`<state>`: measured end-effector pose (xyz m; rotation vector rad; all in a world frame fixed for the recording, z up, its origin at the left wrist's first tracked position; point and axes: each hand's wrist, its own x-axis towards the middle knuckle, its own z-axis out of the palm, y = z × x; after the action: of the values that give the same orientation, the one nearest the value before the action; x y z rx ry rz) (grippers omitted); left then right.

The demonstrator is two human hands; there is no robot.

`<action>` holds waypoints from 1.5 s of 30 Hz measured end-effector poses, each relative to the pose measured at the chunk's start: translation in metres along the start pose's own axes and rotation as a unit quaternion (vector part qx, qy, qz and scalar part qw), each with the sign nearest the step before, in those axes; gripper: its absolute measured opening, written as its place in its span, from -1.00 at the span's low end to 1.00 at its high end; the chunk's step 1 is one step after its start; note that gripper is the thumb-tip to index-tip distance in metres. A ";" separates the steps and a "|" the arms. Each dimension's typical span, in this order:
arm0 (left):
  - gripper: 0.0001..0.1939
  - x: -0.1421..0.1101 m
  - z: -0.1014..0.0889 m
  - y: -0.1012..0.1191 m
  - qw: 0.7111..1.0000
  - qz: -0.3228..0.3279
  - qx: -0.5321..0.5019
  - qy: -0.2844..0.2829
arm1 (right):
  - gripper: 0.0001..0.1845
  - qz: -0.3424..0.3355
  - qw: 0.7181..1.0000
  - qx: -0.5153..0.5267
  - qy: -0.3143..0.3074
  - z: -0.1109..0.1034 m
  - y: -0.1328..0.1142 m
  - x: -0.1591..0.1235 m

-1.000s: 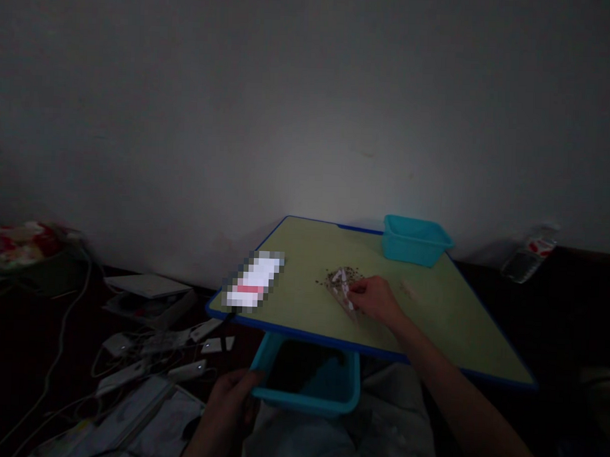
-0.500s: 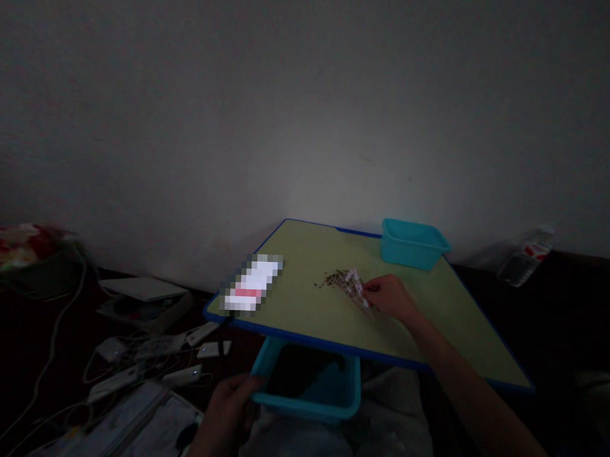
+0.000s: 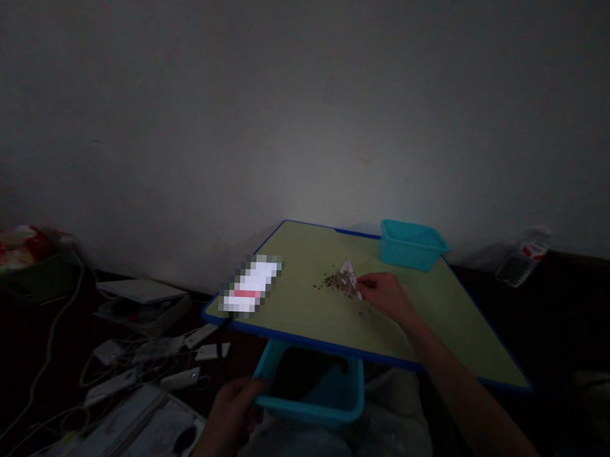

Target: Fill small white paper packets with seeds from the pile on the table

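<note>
My right hand (image 3: 387, 295) is closed over the folding table (image 3: 304, 255). Its fingertips pinch a small pale crumpled sheet (image 3: 347, 269), paper or plastic, I cannot tell which. The sheet stands slanted beside a scatter of small dark grains (image 3: 333, 281). Below the table's front edge, a turquoise basin (image 3: 311, 414) rests over my lap with a dark mass inside that I cannot make out. Its left rim is gripped by my left hand (image 3: 236, 405), fingers wrapped round it.
A second turquoise basin (image 3: 412, 249) stands at the table's back right. On the left edge lies a phone (image 3: 253, 285) with a blurred screen. Power strips and cables (image 3: 179, 379) crowd the floor at left. A plastic bottle (image 3: 524, 257) is at right by the wall.
My right hand has shifted slightly left. The pale sheet, flatter across the grains before, now stands more upright and peaked. My left hand keeps its grip on the basin.
</note>
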<state>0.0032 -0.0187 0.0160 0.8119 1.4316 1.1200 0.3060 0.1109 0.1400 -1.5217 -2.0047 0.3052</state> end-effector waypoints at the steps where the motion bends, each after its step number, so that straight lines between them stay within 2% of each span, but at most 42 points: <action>1: -0.61 0.000 0.001 0.000 1.000 -0.002 0.002 -0.002 | -0.71 -0.001 1.000 -0.006 0.011 0.001 -0.003 0.003; 7: -0.59 -0.002 0.006 -0.001 1.000 -0.018 -0.004 -0.019 | -0.72 -0.027 0.997 -0.056 0.039 0.010 -0.010 0.034; 11: -0.61 -0.007 0.012 0.002 1.000 -0.019 0.005 -0.022 | -0.71 -0.005 0.997 0.006 0.073 0.010 0.005 0.043; 16: -0.59 -0.012 0.020 0.006 0.999 -0.002 0.018 -0.044 | -0.71 -0.034 0.999 0.026 0.032 -0.020 0.026 0.018; 19: -0.61 -0.010 0.021 0.003 0.998 0.001 0.026 -0.051 | -0.71 -0.031 0.998 0.004 0.063 -0.042 0.039 -0.009; 22: -0.62 -0.005 0.021 -0.005 0.998 0.004 0.028 -0.059 | -0.71 -0.018 0.997 -0.032 0.062 -0.051 0.052 -0.032; 24: -0.61 -0.004 0.023 -0.009 0.997 0.004 0.024 -0.069 | -0.71 -0.009 0.997 -0.052 0.064 -0.050 0.057 -0.037; 26: -0.61 -0.004 0.025 -0.010 0.997 0.005 0.019 -0.075 | -0.70 -0.004 0.996 -0.061 0.072 -0.047 0.054 -0.032; 29: -0.60 -0.007 0.029 -0.007 0.997 0.005 0.028 -0.076 | -0.70 -0.020 0.995 -0.071 0.064 -0.041 0.039 -0.009; 32: -0.59 -0.010 0.030 -0.002 0.996 0.008 0.033 -0.078 | -0.73 -0.046 0.997 -0.057 0.011 -0.036 0.020 0.011; 34: -0.60 -0.011 0.029 -0.001 0.997 0.004 0.030 -0.076 | -0.74 -0.051 0.998 -0.020 -0.018 -0.036 0.013 0.012; 38: -0.60 -0.010 0.024 -0.003 0.996 -0.001 0.045 -0.076 | -0.75 -0.031 0.994 0.091 -0.050 -0.042 0.023 -0.023; 40: -0.58 -0.009 0.023 -0.004 0.996 0.004 0.042 -0.082 | -0.74 0.000 0.984 0.146 -0.099 -0.045 0.032 -0.048; 45: -0.59 -0.013 0.028 0.000 0.995 0.007 0.038 -0.087 | -0.76 0.027 0.970 0.186 -0.153 -0.044 0.034 -0.090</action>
<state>0.0328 -0.0254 0.0210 0.9522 1.3312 0.9854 0.3735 0.0309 0.1285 -1.3509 -1.9881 0.9336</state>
